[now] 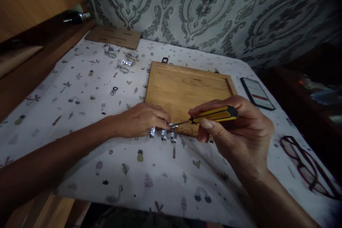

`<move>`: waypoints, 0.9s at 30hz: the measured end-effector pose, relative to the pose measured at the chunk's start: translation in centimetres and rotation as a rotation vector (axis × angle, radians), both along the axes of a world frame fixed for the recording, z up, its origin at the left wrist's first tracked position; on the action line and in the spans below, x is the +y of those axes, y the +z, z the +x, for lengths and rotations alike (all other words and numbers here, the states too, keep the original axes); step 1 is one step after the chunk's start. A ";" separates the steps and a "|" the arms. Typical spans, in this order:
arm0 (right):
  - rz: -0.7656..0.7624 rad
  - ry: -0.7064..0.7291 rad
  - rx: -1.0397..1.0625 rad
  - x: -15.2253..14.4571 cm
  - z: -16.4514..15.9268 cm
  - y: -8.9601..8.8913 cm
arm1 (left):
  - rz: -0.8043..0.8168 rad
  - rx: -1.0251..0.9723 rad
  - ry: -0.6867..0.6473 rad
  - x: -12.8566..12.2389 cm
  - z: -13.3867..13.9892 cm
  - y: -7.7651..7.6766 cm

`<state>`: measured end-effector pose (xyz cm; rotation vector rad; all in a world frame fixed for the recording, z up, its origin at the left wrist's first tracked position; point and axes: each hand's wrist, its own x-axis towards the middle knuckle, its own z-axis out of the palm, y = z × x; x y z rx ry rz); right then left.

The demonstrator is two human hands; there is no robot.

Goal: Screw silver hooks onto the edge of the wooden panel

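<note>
My right hand (pixel 240 128) grips a yellow-and-black screwdriver (pixel 216 114), its shaft pointing left. The tip of the shaft meets the rightmost of three shiny metal hooks (pixel 173 136) along the near edge of a wooden board (pixel 181 91) with a raised rim. My left hand (pixel 144 119) rests at the board's near left corner, fingers closed together beside the screwdriver tip. Whatever its fingertips pinch is hidden. Two other metal hooks (pixel 164 134) stick out toward me below those fingers.
Several loose metal hooks (pixel 125 62) lie at the back left, near a brown cardboard piece (pixel 113 36). A small dark metal fitting (pixel 114 91) lies left of the board. On the right are a phone (pixel 257 93) and eyeglasses (pixel 301 164). A patterned cloth (pixel 88 128) covers the table.
</note>
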<state>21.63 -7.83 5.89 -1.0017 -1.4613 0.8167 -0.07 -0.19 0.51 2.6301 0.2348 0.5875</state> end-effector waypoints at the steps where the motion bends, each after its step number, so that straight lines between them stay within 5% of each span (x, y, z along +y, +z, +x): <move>1: -0.004 0.013 0.001 0.0 0.1 0.0 | -0.004 0.003 -0.001 0.0 0.0 0.0; 6: -0.015 0.086 -0.036 -0.1 0.6 -0.2 | -0.030 -0.027 -0.011 -0.1 0.0 -0.1; 27: 0.105 -0.082 0.009 -0.5 0.4 -1.2 | -0.011 -0.073 -0.010 0.0 0.1 -0.4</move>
